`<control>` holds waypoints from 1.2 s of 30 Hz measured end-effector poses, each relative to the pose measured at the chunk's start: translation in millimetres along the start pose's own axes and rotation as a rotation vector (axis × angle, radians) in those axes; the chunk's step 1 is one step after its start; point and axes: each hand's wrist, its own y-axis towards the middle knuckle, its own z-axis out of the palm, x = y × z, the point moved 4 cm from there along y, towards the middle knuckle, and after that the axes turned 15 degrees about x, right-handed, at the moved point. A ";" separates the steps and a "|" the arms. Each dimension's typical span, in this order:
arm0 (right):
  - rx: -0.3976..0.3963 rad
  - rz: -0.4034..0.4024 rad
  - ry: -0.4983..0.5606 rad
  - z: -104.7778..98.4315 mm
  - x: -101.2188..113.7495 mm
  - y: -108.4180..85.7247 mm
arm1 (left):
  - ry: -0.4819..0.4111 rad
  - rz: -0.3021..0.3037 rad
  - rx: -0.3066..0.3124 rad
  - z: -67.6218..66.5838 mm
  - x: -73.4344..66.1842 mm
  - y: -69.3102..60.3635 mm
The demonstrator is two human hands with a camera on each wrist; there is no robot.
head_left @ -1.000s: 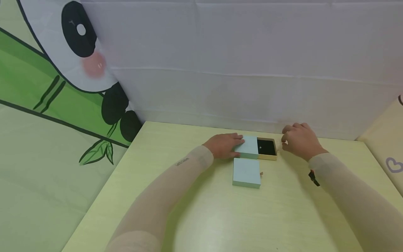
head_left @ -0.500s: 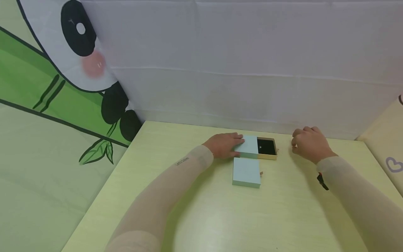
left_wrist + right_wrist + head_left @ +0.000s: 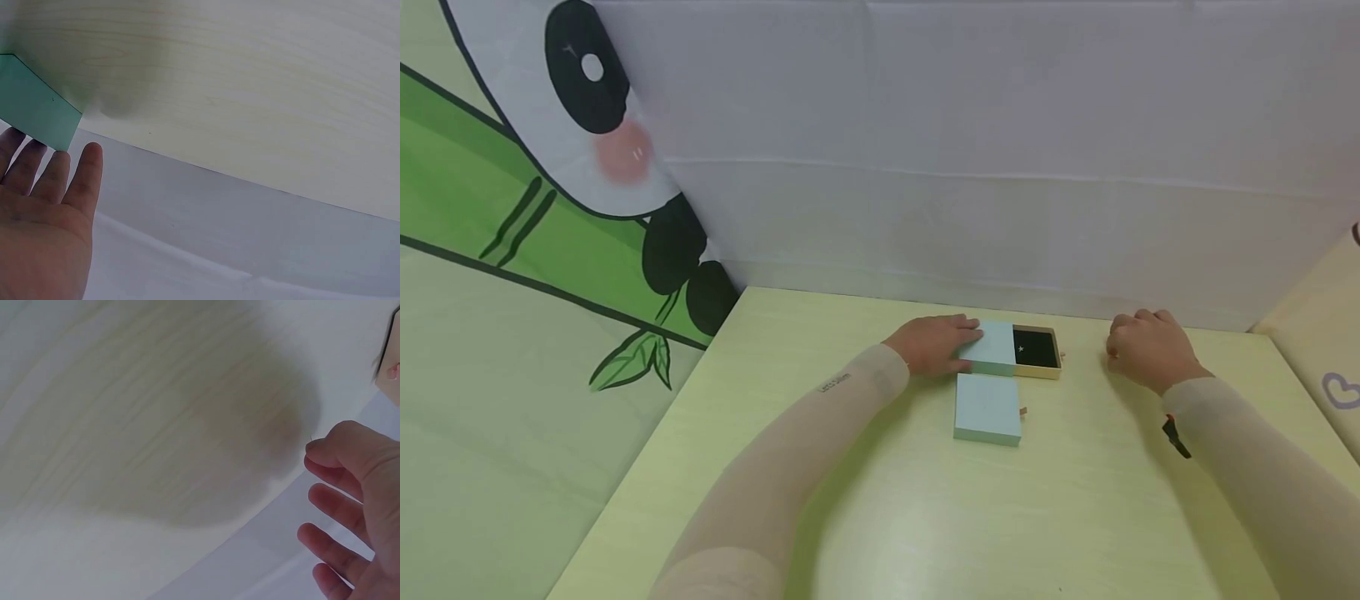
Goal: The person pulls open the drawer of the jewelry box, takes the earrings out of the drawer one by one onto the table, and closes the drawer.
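Pale tabletop (image 3: 925,517) — left hand (image 3: 934,345), fingers straight, on half-open blue box (image 3: 997,346); right hand (image 3: 1156,352) — thumb-and-forefinger pinch, contents unclear.

From your head, one view looks forward and down over the desk (image 3: 910,517); closer, your wrist views face your left hand (image 3: 47,231) and right hand (image 3: 384,512), sharing the desk's far edge.

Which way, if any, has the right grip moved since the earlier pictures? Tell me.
Yes: in the head view, the right grip has moved rightward, away from the open box.
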 end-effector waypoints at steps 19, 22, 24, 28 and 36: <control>0.008 0.010 0.034 7.5 -10.7 4.7 | 0.004 -0.006 -0.006 -3.1 0.8 1.5; 0.012 0.008 0.039 6.3 -11.2 4.2 | 0.004 -0.007 -0.005 -3.0 1.2 2.4; 0.015 0.008 0.041 5.8 -11.6 4.2 | 0.004 -0.008 -0.005 -2.7 1.5 3.3; 0.022 0.015 0.034 5.2 -12.6 5.3 | 0.006 -0.013 -0.003 -1.9 2.3 5.7; 0.034 0.019 0.028 4.3 -14.5 7.2 | -0.002 -0.020 0.000 -1.3 3.1 6.7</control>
